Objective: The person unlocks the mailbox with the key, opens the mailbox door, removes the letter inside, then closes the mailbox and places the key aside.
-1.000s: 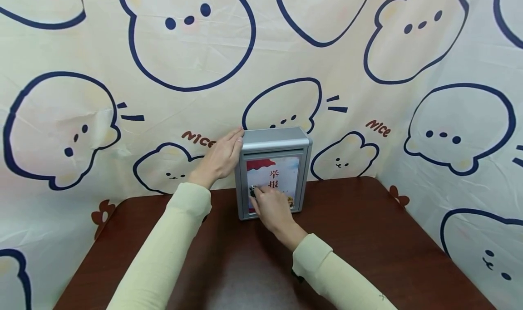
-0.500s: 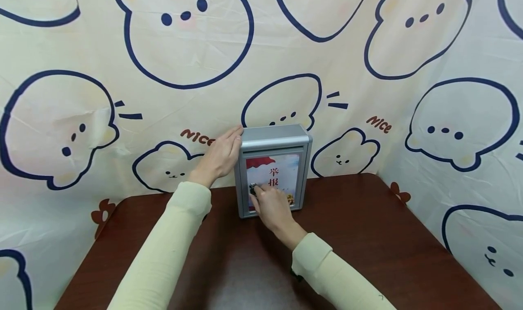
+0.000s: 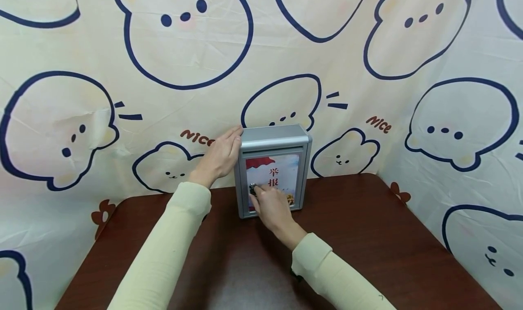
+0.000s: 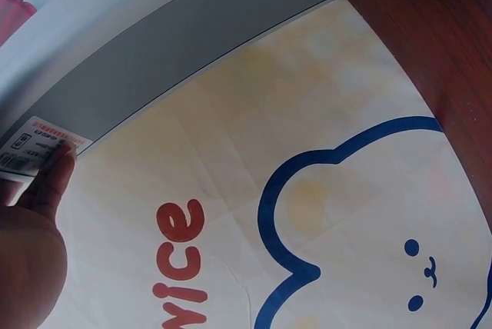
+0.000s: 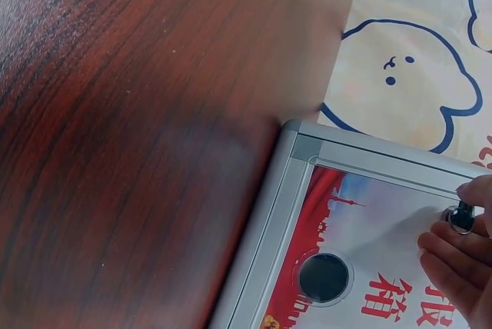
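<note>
A grey metal suggestion box [image 3: 274,140] stands upright on the dark brown table, its printed front panel [image 5: 388,214] showing red characters. Against the box's upper left side my left hand [image 3: 218,158] rests with fairly straight fingers. The left wrist view has its fingertips at a white barcode sticker [image 4: 42,144] on that grey side. At the left part of the front, my right hand [image 3: 273,205] pinches a small black-headed key [image 5: 461,217] with a metal ring, at the lock. Thumb and forefinger cover part of the key, and the lock itself is mostly hidden.
Behind the box hangs a pale cloth [image 3: 184,105] with blue cartoon outlines. The brown tabletop [image 3: 359,237] spreads in front and to both sides, its back edge close behind the box. A dark round spot [image 5: 324,277] sits low on the panel.
The view has shifted slightly, so the scene sits a little higher than a second ago. Both hands keep their places on the box and the key, with no clear movement.
</note>
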A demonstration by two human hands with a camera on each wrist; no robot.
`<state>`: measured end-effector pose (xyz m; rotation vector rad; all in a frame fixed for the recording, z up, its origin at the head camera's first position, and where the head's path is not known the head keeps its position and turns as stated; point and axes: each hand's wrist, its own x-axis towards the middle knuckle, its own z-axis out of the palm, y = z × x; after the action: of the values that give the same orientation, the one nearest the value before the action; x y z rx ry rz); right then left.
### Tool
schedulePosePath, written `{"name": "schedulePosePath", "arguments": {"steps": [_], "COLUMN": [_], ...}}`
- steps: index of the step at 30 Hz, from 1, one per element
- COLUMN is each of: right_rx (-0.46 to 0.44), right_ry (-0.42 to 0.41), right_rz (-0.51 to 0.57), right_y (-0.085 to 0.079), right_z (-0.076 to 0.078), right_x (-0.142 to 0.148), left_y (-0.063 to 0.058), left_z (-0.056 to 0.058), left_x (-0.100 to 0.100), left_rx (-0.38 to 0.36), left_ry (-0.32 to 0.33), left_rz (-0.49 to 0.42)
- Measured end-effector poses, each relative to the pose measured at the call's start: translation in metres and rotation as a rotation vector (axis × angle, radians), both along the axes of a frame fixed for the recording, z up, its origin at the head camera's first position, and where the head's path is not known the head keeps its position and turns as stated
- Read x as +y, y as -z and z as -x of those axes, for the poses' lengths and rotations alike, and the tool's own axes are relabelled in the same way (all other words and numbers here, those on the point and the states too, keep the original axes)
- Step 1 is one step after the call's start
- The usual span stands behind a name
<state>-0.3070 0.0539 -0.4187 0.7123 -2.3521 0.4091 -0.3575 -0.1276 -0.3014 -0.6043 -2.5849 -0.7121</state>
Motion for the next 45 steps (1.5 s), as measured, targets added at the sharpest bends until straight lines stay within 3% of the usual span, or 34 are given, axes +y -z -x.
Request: {"name": "schedulePosePath", "arguments": {"steps": [41,45], "right_rx": [-0.065,-0.11], "right_ry": [0.016,0.013], "right_rz": [0.067,0.112], "right_y": [0.001,0.0001], "right_z": [-0.0014,-0.0015], "right_x": [-0.0039,-0.005], "left_y": [-0.0003,-0.0005], "left_z": [-0.0015,-0.0014], "left_x": [-0.0003,-0.0004], "left_rx": [0.015,0.017], "left_ry": [0.007,0.009], "left_rz": [-0.007,-0.01]}}
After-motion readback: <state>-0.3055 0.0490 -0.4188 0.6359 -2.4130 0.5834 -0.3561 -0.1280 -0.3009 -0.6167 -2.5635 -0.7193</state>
